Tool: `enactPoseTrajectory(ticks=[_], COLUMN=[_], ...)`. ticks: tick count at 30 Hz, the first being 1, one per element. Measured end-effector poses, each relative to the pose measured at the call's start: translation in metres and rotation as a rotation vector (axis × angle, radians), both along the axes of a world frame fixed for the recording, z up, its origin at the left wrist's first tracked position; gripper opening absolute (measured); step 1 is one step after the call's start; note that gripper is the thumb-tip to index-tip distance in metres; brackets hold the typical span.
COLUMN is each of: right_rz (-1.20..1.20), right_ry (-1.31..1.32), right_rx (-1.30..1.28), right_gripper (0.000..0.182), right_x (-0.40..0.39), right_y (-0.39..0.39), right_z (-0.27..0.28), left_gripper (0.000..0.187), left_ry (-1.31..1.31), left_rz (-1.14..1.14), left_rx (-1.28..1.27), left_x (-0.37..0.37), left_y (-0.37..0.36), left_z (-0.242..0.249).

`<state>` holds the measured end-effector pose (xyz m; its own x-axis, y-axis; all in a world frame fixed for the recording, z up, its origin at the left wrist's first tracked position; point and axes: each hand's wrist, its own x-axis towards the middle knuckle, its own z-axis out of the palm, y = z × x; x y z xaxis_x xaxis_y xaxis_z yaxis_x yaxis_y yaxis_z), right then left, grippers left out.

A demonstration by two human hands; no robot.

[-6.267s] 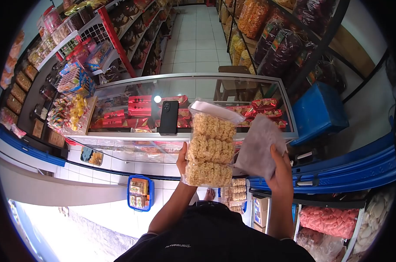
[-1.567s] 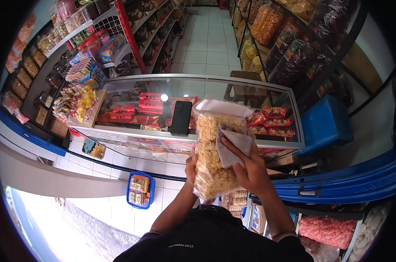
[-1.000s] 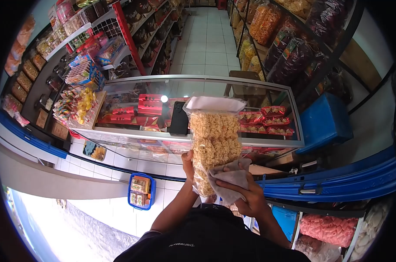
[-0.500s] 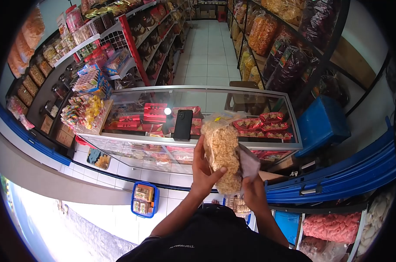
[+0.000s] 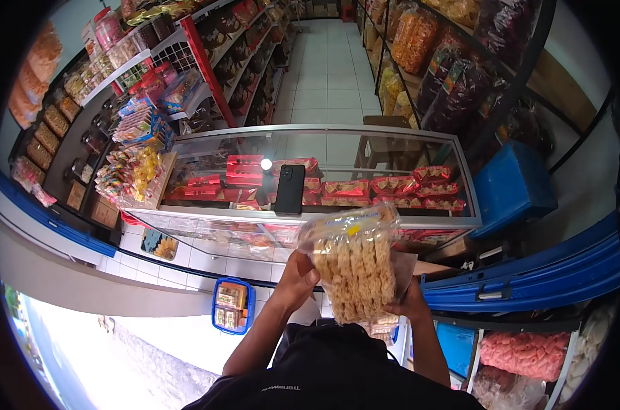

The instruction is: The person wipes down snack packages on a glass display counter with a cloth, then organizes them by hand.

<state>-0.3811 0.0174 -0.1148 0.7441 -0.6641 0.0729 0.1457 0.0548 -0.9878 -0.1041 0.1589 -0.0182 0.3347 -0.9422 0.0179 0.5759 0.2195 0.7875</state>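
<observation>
A clear plastic bag of pale, noodle-like dried cakes (image 5: 354,273) is held in front of my chest. The cakes stand side by side in several columns, and a small yellow sticker shows near the bag's top. My left hand (image 5: 298,280) grips its left edge, thumb bent and some fingers hidden. At the lower right, my right hand (image 5: 411,302) is closed on the same bag, its fingers partly behind it. A whitish, thin sheet (image 5: 405,268) sticks out between the bag and my right hand; what it is I cannot make out.
Before me stands a glass display counter (image 5: 221,152) with red packets (image 5: 245,169) inside and a black phone (image 5: 290,189) on top. Lollipops (image 5: 129,174) stand at its left end. A blue basket (image 5: 233,306) sits on the floor; a blue bin (image 5: 511,183) stands right.
The bag has turned from its narrow side to its broad face and come lower, closer to my body. My left hand has shifted down and left; my right hand has also moved lower.
</observation>
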Motion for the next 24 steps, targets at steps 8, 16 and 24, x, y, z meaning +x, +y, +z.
enactPoseTrajectory(ticks=[8, 16, 24], right_rz=[0.1, -0.441, 0.655], right_ry=[-0.133, -0.042, 0.207], right_rx=[0.347, 0.158, -0.949], right_gripper=[0.104, 0.063, 0.07], right_x=[0.008, 0.045, 0.219], right_y=[0.029, -0.003, -0.037], right_z=[-0.025, 0.053, 0.202], left_gripper=[0.11, 0.081, 0.098], left_ry=[-0.077, -0.351, -0.464], left_rz=[-0.103, -0.342, -0.639], left_rx=[0.152, 0.151, 0.181], left_x=[0.041, 0.091, 0.125], left_y=[0.003, 0.025, 0.028], left_z=[-0.034, -0.006, -0.003])
